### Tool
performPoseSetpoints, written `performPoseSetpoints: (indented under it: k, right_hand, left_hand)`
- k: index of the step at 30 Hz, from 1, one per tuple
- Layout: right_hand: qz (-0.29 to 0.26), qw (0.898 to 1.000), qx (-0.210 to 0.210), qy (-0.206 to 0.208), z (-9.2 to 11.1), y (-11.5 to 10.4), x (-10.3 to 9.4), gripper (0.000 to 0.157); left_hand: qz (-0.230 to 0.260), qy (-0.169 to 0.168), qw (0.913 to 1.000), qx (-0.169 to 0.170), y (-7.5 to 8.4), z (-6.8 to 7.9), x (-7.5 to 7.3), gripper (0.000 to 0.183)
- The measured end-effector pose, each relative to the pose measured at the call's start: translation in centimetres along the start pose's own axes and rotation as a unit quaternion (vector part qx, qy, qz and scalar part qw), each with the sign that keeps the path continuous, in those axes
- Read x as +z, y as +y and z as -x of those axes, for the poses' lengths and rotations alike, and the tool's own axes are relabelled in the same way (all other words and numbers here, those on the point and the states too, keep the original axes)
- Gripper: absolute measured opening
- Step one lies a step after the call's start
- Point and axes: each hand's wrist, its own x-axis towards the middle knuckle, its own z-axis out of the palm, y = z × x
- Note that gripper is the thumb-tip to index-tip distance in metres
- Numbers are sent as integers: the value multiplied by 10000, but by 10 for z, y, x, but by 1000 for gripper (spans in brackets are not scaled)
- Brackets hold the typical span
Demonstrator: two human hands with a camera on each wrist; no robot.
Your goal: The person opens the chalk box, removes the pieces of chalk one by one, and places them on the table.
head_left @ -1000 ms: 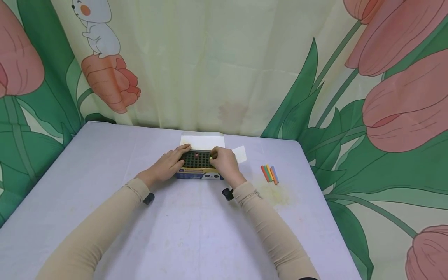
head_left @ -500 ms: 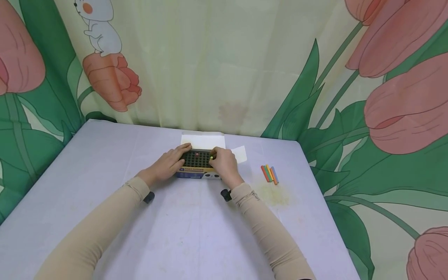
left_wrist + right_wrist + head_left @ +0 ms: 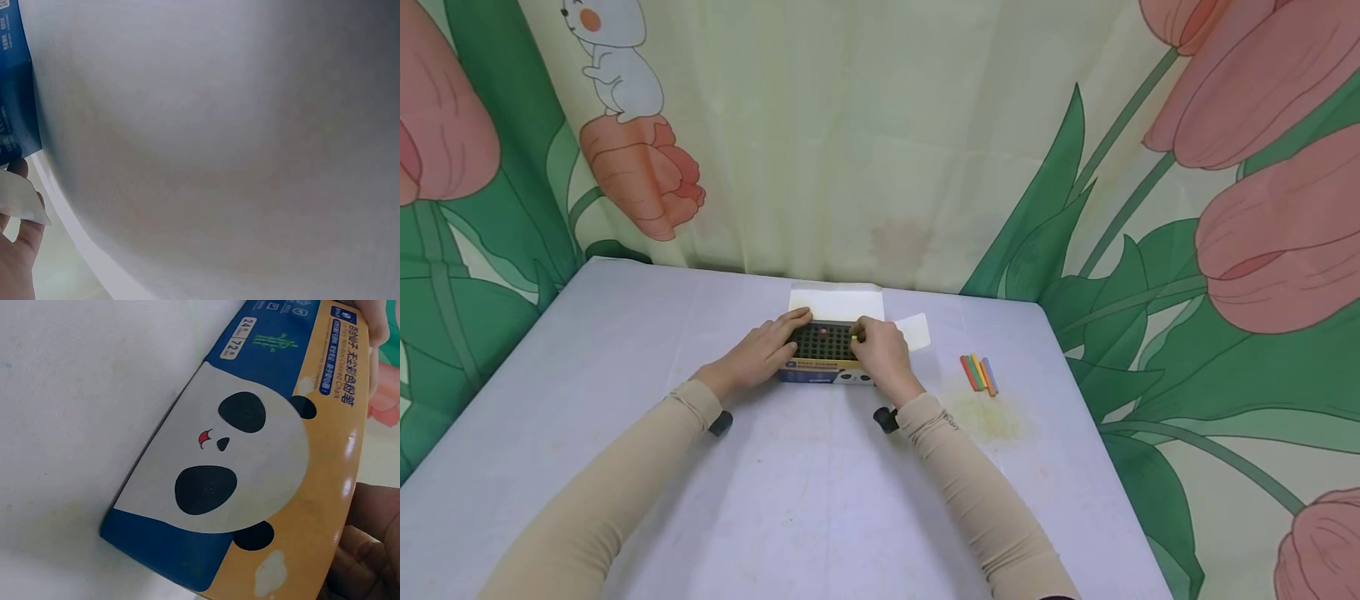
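In the head view, an opened chalk box with a dark holed insert lies at the back middle of the table. My left hand holds its left end, fingers over the far edge and thumb near the front one. At the right end my right hand pinches a yellow-green chalk stick over the holes. A red chalk stick pokes up from the insert. The right wrist view shows the panda-printed front, with curled fingers beside the box. In the left wrist view, fingers reach round a white flap.
Several loose chalk sticks, coloured red, green, yellow, orange and blue, lie right of the box. The raised white lid stands behind it, and a side flap sticks out rightward. A printed curtain hangs behind the table.
The right hand has shifted slightly at the right end of the box, and less of the yellow-green chalk shows than half a second ago. The left hand stays in place.
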Motion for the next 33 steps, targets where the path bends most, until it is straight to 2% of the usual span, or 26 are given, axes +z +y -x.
performPoseSetpoints:
  k: [12, 33]
  right_hand:
    - [136, 9999, 37, -28, 1, -2, 0, 16]
    - [372, 9990, -225, 113, 2, -2, -4, 17]
  left_hand:
    - [-38, -45, 10000, -52, -3, -2, 3, 57]
    - [-21, -53, 10000, -49, 1, 0, 0, 58]
